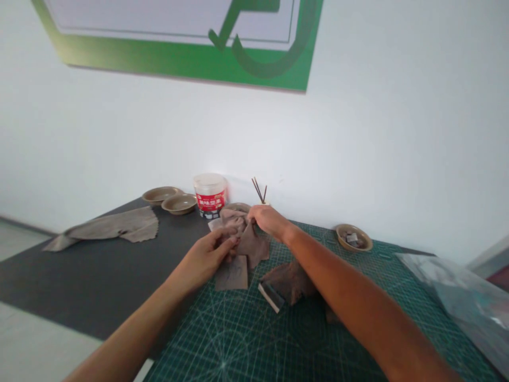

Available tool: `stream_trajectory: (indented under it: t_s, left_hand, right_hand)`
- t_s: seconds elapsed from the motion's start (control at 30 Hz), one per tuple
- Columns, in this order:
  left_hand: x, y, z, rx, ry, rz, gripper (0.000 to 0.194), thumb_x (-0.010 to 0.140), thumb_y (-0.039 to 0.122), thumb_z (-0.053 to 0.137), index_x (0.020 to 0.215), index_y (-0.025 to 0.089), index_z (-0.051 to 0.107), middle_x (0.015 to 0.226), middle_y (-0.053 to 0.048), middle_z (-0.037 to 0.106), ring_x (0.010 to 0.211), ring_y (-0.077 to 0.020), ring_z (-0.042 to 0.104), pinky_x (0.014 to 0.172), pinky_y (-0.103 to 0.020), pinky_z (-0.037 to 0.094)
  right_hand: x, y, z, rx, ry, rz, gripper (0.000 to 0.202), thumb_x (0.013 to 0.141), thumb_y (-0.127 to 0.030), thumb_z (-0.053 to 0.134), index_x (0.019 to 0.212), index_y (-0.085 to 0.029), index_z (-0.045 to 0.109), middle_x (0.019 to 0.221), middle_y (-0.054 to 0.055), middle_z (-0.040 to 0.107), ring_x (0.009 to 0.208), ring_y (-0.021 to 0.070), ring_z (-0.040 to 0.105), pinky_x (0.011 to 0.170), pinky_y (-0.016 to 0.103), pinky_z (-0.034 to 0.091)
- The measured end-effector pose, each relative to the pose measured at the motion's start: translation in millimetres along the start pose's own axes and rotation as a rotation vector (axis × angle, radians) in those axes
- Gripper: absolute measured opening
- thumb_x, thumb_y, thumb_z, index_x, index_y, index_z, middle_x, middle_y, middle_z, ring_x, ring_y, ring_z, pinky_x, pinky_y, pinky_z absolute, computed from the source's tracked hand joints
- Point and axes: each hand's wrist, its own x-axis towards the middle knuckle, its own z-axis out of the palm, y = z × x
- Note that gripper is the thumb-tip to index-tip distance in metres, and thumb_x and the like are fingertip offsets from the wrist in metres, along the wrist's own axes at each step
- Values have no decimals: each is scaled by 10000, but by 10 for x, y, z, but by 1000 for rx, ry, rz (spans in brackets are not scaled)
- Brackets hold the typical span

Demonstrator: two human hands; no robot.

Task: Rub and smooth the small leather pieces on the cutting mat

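Note:
My right hand (267, 218) is closed on a brown-grey cloth (253, 244), which hangs down from its fingers. Just to the left, my left hand (214, 250) has its fingers curled and pressed together beside the cloth; whatever they hold is too small to make out. Below them a square grey-brown piece (231, 274) with faint marks lies on the green cutting mat (222, 329). More crumpled cloth (230, 216) is behind my hands, by a dish. A dark block with a white edge (271, 297) rests against a darker brown cloth (289, 281), partly under my right forearm.
Two shallow dishes (180, 203) and a lidded tub with a red label (210, 195) stand near the wall. A long grey cloth (119, 225) lies at the left. At the right are a bowl of small pieces (353, 237) and clear plastic (465, 297). Thin sticks (260, 191) stand behind my right hand.

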Motion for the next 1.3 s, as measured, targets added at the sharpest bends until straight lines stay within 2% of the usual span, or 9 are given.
stream_trajectory:
  t_s: [0.17,0.3,0.47,0.53,0.63,0.73,0.9,1.13,1.3]
  left_hand:
    - [22,71,-8,222,126,64,408,857,484,525,1159,225,616,808,-14,686,677,-195,623,609,-281,449]
    - [-77,540,51,233,254,167,317,883,444,512,1097,242,630,922,-15,696,763,-191,627,660,-283,462]
    - [-49,938,441,-34,-102,322,292,880,375,541,1105,230,659,831,-17,690,711,-178,609,622,-258,449]
    - [50,904,615,-29,-179,317,255,882,357,528,1024,219,688,807,-22,693,695,-186,608,613,-264,439]
    - [192,763,787,99,-152,337,223,878,320,514,954,217,697,863,-41,706,812,-226,639,702,-295,444]
    - [223,699,843,249,-127,368,244,890,299,495,1005,199,686,948,-74,708,880,-246,648,748,-308,442]
    - [136,797,849,290,-274,543,241,916,257,450,1017,224,665,982,-60,691,912,-214,643,789,-283,439]
    - [286,674,951,340,-175,411,213,881,258,491,991,211,668,993,-89,700,906,-248,652,735,-301,439]
    - [384,652,983,44,-43,254,290,901,363,469,859,161,672,807,-59,686,740,-211,619,643,-287,437]
  right_hand:
    - [-401,105,-302,127,139,-87,185,800,-119,421,703,-130,578,800,38,593,808,130,508,800,224,384]
    - [-647,182,-530,183,306,157,198,830,-193,402,668,-151,509,686,16,532,693,123,456,666,223,355]
    - [-883,134,-724,126,310,264,239,868,-267,387,668,-163,467,656,-5,495,648,112,429,617,224,322]
    - [-965,75,-781,123,279,286,245,878,-278,370,684,-165,468,660,-9,493,646,108,426,607,219,319]
    - [-1062,9,-831,161,257,277,253,884,-296,355,702,-165,472,666,-8,491,647,108,427,591,212,321]
    - [-1103,4,-837,167,286,306,257,891,-304,347,724,-167,486,692,0,512,668,114,445,599,215,326]
    - [-1088,59,-806,51,367,403,228,904,-272,335,756,-170,474,716,11,516,696,124,455,632,228,319]
    - [-1171,-113,-747,95,243,284,245,925,-261,327,740,-165,456,727,5,491,701,114,461,649,223,352]
    - [-1319,-268,-694,69,232,146,207,933,-231,364,763,-170,465,851,17,506,834,118,488,805,244,398]
